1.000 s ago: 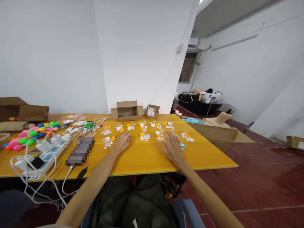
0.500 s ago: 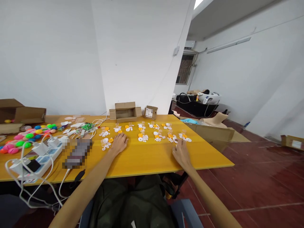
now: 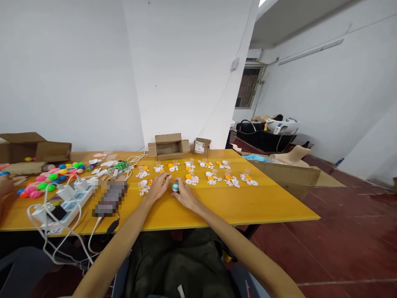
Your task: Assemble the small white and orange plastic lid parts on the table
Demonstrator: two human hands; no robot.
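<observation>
On the yellow table (image 3: 217,207), my right hand (image 3: 185,194) is closed round a small teal and white round object (image 3: 175,187). My left hand (image 3: 159,186) rests just left of it, fingers apart, with nothing visible in it. Several small groups of white gears (image 3: 194,180), orange gears (image 3: 188,176) and clear cups (image 3: 247,171) spread across the table beyond and beside both hands. One group (image 3: 143,188) lies close to the left of my left hand.
Two open cardboard boxes (image 3: 169,148) (image 3: 202,147) stand against the wall. At the left are a power strip (image 3: 70,207) with white cables, a pixelated dark device (image 3: 110,198) and colourful balls (image 3: 51,176). Another person's hand (image 3: 4,186) shows at the far left edge.
My right hand has moved left from the right-hand gear groups to beside my left hand, and the teal and white object now shows in it. The view has shifted slightly left.
</observation>
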